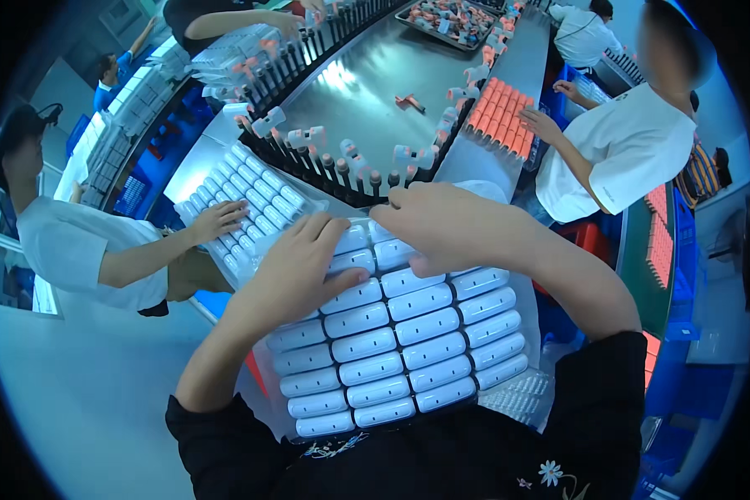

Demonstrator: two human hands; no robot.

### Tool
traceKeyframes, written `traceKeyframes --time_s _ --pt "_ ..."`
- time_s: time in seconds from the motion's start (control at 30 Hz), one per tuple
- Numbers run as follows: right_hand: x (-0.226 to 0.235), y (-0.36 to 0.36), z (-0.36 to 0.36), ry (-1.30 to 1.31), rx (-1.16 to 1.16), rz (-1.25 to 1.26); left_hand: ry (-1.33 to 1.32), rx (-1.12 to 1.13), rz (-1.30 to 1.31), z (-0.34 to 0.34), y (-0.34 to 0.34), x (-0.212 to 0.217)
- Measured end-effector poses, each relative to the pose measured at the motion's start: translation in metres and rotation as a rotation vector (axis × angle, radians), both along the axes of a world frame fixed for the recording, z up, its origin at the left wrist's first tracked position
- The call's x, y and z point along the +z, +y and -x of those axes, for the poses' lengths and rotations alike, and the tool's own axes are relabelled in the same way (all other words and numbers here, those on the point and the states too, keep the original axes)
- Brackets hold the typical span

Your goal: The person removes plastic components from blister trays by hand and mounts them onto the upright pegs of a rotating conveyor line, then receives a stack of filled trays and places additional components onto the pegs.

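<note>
The array of white oblong pieces point(371, 343) lay toward 6 o'clock from the view's center, close to the person's torso. At the array's 10 o'clock, the left hand point(296, 262) touched its far portion, thumb spread from bent fingers. At 1 o'clock, the right hand point(433, 221) rested at the far edge, fingers curled. Whether either hand gripped could not be determined. Orange pieces point(500, 117) lay farther off at 1 o'clock. A co-worker's hand point(218, 222) contacted a second white array point(262, 193) between 10 and 11 o'clock.
</note>
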State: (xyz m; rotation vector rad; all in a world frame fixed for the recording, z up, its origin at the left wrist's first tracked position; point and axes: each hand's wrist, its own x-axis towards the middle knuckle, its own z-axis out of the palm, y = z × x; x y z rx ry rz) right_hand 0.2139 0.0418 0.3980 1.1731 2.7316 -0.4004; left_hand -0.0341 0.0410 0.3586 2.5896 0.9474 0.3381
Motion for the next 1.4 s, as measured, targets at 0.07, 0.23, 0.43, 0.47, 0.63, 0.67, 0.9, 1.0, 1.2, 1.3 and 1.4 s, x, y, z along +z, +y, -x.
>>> traceKeyframes --time_s 0.07,0.23,0.43,0.47,0.63,0.67,0.9,1.0,1.2,1.3,1.4 --pt "0.005 -0.007 -0.008 0.023 0.012 -0.050 0.018 -0.026 -0.034 0.002 0.007 0.001" --pt "0.023 0.022 -0.094 0.635 -0.119 -0.196 0.166 0.070 -0.144 -0.002 -0.014 0.011" --pt "-0.065 0.139 -0.245 0.500 -0.381 -0.314 0.282 0.128 0.111 -0.014 -0.011 0.042" --pt "-0.075 0.156 -0.254 0.418 -0.352 -0.357 0.353 0.102 0.179 -0.013 -0.006 0.044" --pt "-0.105 0.227 -0.238 0.184 -0.062 -0.415 0.312 0.164 0.098 -0.023 -0.013 0.025" --pt "-0.100 0.234 -0.223 0.158 -0.003 -0.404 0.352 0.207 0.056 -0.028 -0.018 0.022" --pt "-0.130 0.259 -0.185 0.032 0.076 -0.051 0.516 0.388 0.205 -0.053 -0.019 0.035" --pt "-0.154 0.238 -0.169 0.078 -0.058 -0.048 0.394 0.251 0.044 -0.037 -0.018 0.026" --pt "-0.190 0.177 -0.140 0.468 -0.428 -0.015 0.438 0.254 0.142 -0.042 -0.014 0.041" --pt "-0.198 0.154 -0.120 0.598 -0.514 0.098 0.427 0.175 0.064 -0.021 -0.007 0.035" --pt "-0.198 0.124 -0.111 0.728 -0.595 -0.193 0.402 0.141 0.087 -0.020 -0.010 0.044"
